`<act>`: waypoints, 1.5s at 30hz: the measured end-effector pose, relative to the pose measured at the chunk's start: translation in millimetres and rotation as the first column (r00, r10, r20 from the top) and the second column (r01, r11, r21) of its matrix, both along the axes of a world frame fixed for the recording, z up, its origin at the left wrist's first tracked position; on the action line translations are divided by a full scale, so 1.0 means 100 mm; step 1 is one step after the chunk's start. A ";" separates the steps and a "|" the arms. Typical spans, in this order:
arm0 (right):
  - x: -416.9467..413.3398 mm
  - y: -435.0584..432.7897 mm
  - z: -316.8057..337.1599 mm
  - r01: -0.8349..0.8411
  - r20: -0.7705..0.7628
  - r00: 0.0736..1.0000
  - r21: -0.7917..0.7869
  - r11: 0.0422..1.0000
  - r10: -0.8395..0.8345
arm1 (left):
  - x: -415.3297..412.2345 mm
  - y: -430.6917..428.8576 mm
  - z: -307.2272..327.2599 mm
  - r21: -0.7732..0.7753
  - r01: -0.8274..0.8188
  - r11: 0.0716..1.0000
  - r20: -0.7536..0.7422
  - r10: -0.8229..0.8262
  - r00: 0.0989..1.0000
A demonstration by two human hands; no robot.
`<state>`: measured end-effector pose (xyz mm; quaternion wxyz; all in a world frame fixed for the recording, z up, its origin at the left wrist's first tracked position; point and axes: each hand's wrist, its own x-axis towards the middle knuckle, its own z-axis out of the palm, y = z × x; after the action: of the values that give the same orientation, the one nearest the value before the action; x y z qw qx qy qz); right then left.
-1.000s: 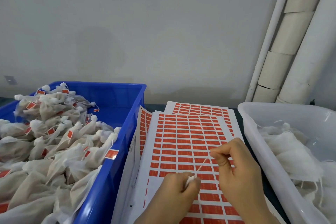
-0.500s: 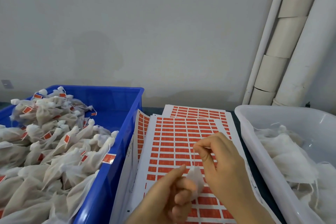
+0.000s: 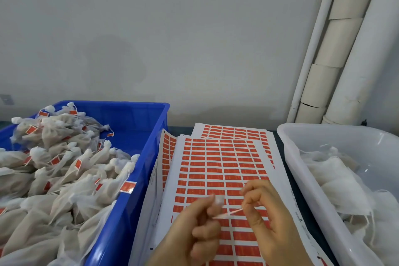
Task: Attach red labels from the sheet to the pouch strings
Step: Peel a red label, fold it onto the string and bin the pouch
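1. The left hand [image 3: 194, 231] sits low in the view, at about 6 o'clock. Its fingers are curled, and thumb and forefinger pinch a small white pouch [image 3: 219, 200]. Only a blurred tuft of the pouch shows above the fingers.
2. The right hand [image 3: 267, 216] is just beside the left hand, at its 3 o'clock. Its fingers are also curled, and thumb and forefinger pinch the far end of the string [image 3: 228, 213].
3. The string runs as a thin pale line between the two hands and slants up toward 2 o'clock. Whether a label is on it cannot be told through the blur.
4. The label sheet [image 3: 216, 168] lies flat on the dark table [image 3: 180, 129] beneath both hands. It is covered in rows of red labels [image 3: 233, 158], with some white gaps at its lower left. More sheets fan out from under it toward 10 and 12 o'clock.
5. At 9 o'clock of the sheet stands a blue bin [image 3: 138, 153], touching the sheets' edge. It is heaped with tagged pouches [image 3: 54, 170] that carry red tags. One tag [image 3: 128, 187] hangs over the bin's near rim.
6. At 3 o'clock of the sheet stands a white bin [image 3: 290, 157] holding plain white pouches [image 3: 336, 181] with loose strings.
7. Pale pipes [image 3: 345, 49] rise at 1 o'clock against the grey wall [image 3: 172, 39].
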<state>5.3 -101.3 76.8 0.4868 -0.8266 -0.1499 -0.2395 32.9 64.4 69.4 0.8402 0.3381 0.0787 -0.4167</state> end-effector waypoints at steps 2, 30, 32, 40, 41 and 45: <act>0.02 -0.04 -0.02 -0.093 -0.107 0.990 -0.051 0.994 0.087 | -0.03 -0.05 0.03 0.461 0.021 0.887 0.231 -0.143 0.962; 0.21 0.18 -0.44 0.241 0.443 0.896 -0.502 0.830 0.008 | 0.10 -0.26 -0.22 0.703 -0.691 0.165 0.704 -0.031 0.709; 0.21 0.19 -0.42 0.307 0.456 0.889 -0.540 0.784 -0.034 | 0.10 -0.24 -0.20 0.663 -0.738 0.121 0.739 0.051 0.672; 0.19 0.24 -0.41 0.319 0.392 0.919 -0.659 0.681 -0.051 | 0.04 -0.16 -0.15 0.448 -0.544 0.709 0.314 0.445 0.839; 0.18 0.25 -0.41 0.304 0.374 0.926 -0.658 0.688 -0.052 | 0.03 -0.15 -0.16 0.410 -0.544 0.732 0.315 0.446 0.838; 0.19 0.28 -0.41 0.353 0.470 0.881 -0.575 0.738 -0.055 | 0.06 -0.25 -0.19 0.518 -0.592 0.617 0.468 0.375 0.800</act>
<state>24.2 -73.3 35.4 0.0977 -0.8818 -0.2308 -0.3995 38.7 39.4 50.7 0.7546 0.6308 0.1710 -0.0587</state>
